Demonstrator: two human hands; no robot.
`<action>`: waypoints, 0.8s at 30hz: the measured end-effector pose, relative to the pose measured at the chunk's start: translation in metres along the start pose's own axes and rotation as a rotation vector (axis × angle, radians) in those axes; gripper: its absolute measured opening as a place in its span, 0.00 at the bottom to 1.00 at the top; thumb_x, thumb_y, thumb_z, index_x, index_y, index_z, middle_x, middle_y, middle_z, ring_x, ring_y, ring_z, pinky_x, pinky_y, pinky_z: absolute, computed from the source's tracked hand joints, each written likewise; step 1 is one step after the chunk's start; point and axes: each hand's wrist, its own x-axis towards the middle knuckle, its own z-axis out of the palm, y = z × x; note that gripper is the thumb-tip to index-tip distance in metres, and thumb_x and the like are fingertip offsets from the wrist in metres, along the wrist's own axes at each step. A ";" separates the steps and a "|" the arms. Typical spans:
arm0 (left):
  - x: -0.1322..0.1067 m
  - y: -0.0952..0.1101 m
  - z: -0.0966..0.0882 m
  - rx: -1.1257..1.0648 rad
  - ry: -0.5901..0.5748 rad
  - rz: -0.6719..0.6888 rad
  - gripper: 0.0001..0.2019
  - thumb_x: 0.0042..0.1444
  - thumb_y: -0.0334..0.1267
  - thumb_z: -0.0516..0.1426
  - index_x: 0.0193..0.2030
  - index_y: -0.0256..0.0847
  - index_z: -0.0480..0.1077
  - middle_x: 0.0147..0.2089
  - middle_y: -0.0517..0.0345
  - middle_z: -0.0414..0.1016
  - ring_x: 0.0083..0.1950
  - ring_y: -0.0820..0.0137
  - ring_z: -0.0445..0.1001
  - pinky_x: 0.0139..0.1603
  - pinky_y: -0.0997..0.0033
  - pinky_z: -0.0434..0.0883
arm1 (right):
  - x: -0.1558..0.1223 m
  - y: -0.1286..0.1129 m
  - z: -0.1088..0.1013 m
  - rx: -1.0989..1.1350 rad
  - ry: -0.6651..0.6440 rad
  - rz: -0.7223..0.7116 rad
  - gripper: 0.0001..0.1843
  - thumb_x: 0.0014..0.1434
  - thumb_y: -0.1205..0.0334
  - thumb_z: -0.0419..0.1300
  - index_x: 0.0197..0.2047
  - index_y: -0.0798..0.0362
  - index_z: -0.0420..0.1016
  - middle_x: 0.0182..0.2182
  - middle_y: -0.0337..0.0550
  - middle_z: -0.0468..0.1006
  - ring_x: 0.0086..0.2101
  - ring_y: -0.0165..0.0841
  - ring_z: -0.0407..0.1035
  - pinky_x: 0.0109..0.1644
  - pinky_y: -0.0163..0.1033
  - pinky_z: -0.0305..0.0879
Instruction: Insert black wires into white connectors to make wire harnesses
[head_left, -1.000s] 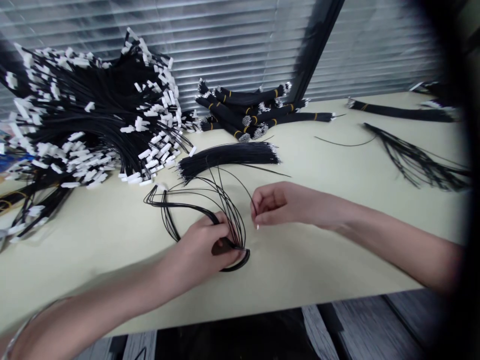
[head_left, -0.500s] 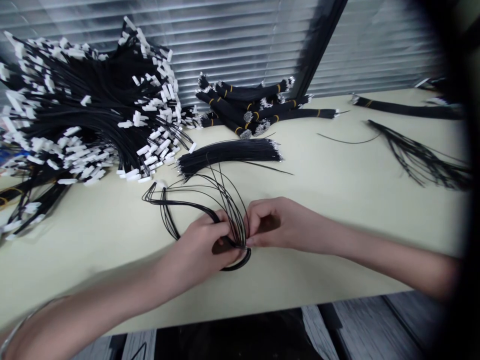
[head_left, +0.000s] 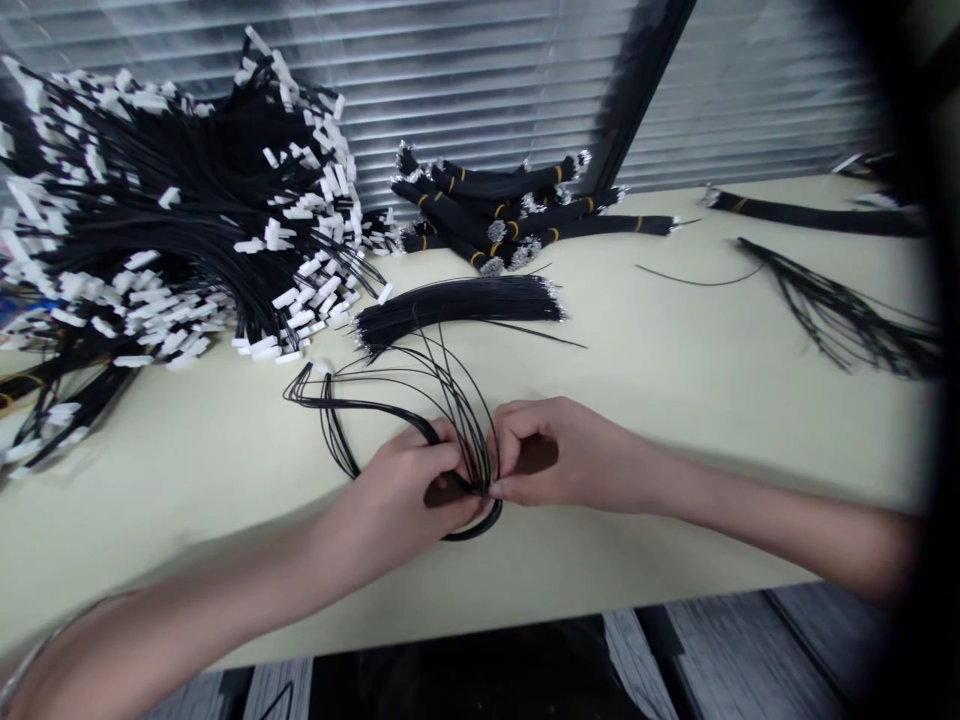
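A looped wire harness (head_left: 375, 406) of thin black wires lies over the front of the table, with a white connector (head_left: 321, 368) at its far left bend. My left hand (head_left: 420, 478) is closed around its wires, thumb and fingers pressed together. At the right side of the loop, the thumb and fingertips of my right hand (head_left: 529, 450) pinch at the spot where several loose wires gather. Which wire the right fingertips hold is too small to make out. Just behind my hands rests a loose bundle of black wires (head_left: 461, 305) with silver terminals.
A big heap of black cables (head_left: 202, 200) with white connectors fills the back left. Yellow-banded wire bundles (head_left: 480, 210) are stacked against the window blinds. To the right lie loose dark wires (head_left: 832, 310) and another banded bundle (head_left: 810, 215). The table's front edge (head_left: 450, 638) runs close below my hands.
My right fingertips have shifted very slightly left and down at the gathered wires. My left hand and the harness look almost the same.
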 end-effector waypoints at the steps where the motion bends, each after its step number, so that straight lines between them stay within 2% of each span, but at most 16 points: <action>1: 0.000 0.000 0.000 0.002 0.000 0.003 0.05 0.53 0.31 0.58 0.27 0.38 0.68 0.34 0.59 0.66 0.35 0.71 0.66 0.32 0.74 0.66 | 0.000 0.000 0.000 -0.008 0.002 -0.021 0.07 0.49 0.66 0.64 0.24 0.53 0.69 0.29 0.38 0.72 0.31 0.31 0.69 0.35 0.36 0.65; 7: 0.000 -0.003 0.001 0.005 0.002 0.018 0.04 0.54 0.32 0.58 0.28 0.39 0.69 0.35 0.59 0.67 0.35 0.71 0.67 0.32 0.74 0.66 | 0.001 0.001 0.001 -0.064 -0.001 -0.096 0.07 0.50 0.68 0.63 0.25 0.53 0.69 0.29 0.38 0.72 0.33 0.31 0.69 0.36 0.36 0.64; 19: 0.001 0.001 -0.001 0.019 -0.022 -0.013 0.05 0.53 0.31 0.58 0.27 0.39 0.68 0.35 0.58 0.67 0.35 0.70 0.66 0.31 0.73 0.67 | 0.004 0.000 -0.004 0.052 -0.152 0.003 0.08 0.50 0.65 0.63 0.24 0.54 0.67 0.30 0.39 0.72 0.31 0.30 0.67 0.34 0.36 0.62; 24: 0.003 0.002 -0.002 0.017 -0.026 0.001 0.02 0.54 0.32 0.57 0.31 0.40 0.71 0.37 0.57 0.69 0.39 0.68 0.68 0.36 0.72 0.68 | 0.004 -0.001 -0.007 0.036 -0.169 -0.009 0.07 0.53 0.61 0.63 0.31 0.54 0.70 0.32 0.40 0.73 0.34 0.32 0.67 0.36 0.36 0.63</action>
